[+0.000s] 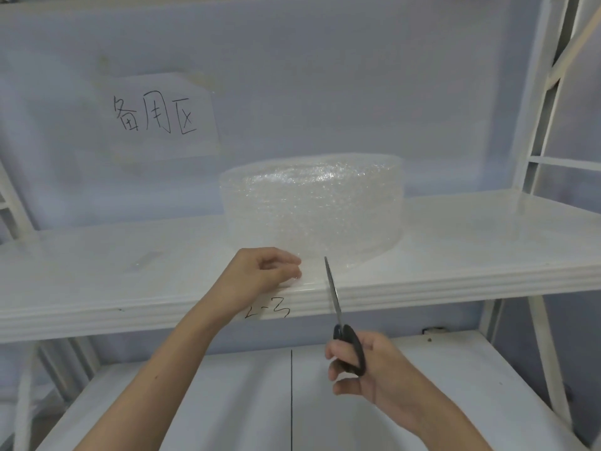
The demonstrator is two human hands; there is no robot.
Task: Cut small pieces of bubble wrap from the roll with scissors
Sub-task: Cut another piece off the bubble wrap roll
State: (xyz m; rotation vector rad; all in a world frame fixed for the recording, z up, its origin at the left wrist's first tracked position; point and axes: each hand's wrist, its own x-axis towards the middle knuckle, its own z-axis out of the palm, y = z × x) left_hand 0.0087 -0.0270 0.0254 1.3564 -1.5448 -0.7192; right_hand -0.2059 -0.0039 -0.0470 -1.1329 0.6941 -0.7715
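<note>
Scissors (pixel 338 317) sit nearest, black handles gripped by the right hand (pixel 367 369), blades together and pointing up across the shelf (pixel 455 275) edge at the loose end of the wrap. Just left of the blade, the left hand (pixel 263 271) pinches that free end between curled fingers (pixel 289 271). Behind it the bubble wrap roll (pixel 312 206) stands on the shelf. No cut pieces show, so the work seems barely begun, with the cutting left to do.

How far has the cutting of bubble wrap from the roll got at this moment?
Done: no cut pieces are visible on the shelf. In hand: the left hand pinches the loose end of the roll; the right hand holds the scissors, blades pointing at that end. Left: all visible cutting.
</note>
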